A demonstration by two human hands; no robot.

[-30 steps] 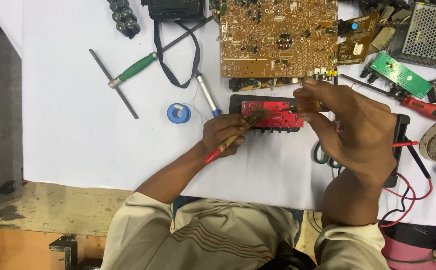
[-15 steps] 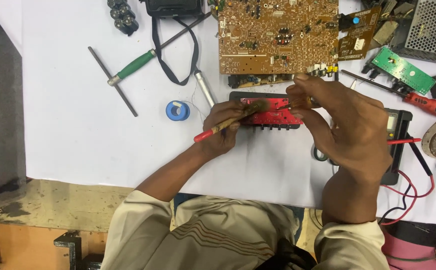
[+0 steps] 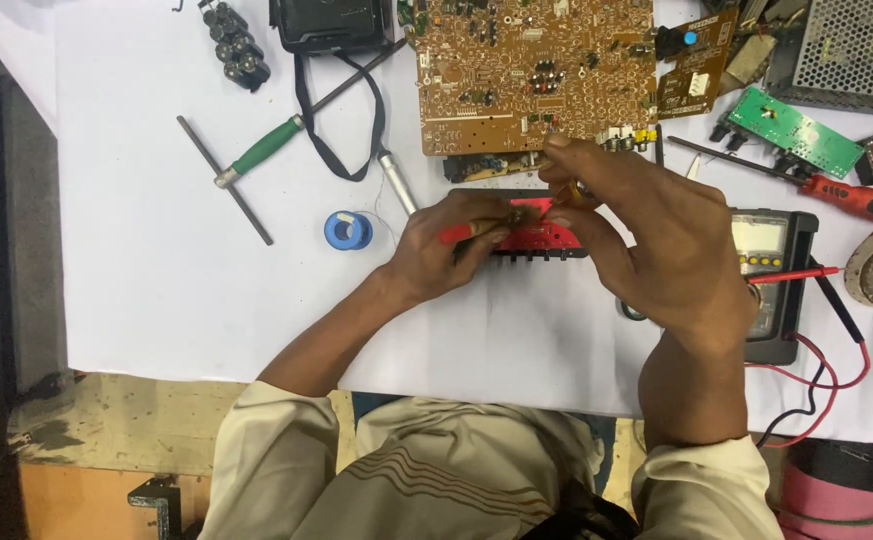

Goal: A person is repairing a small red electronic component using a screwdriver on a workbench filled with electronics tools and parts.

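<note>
Left hand (image 3: 447, 245) holds tool on red board (image 3: 542, 238)

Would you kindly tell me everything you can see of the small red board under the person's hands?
The small red circuit board lies flat on the white table sheet, just below the large brown circuit board. It sits on or in a black rectangular housing whose edge shows above and below it, with a row of small dark knobs or sockets along the near edge. The left hand rests on its left end holding a red-handled tool; the right hand hovers over its right end, hiding it.
</note>
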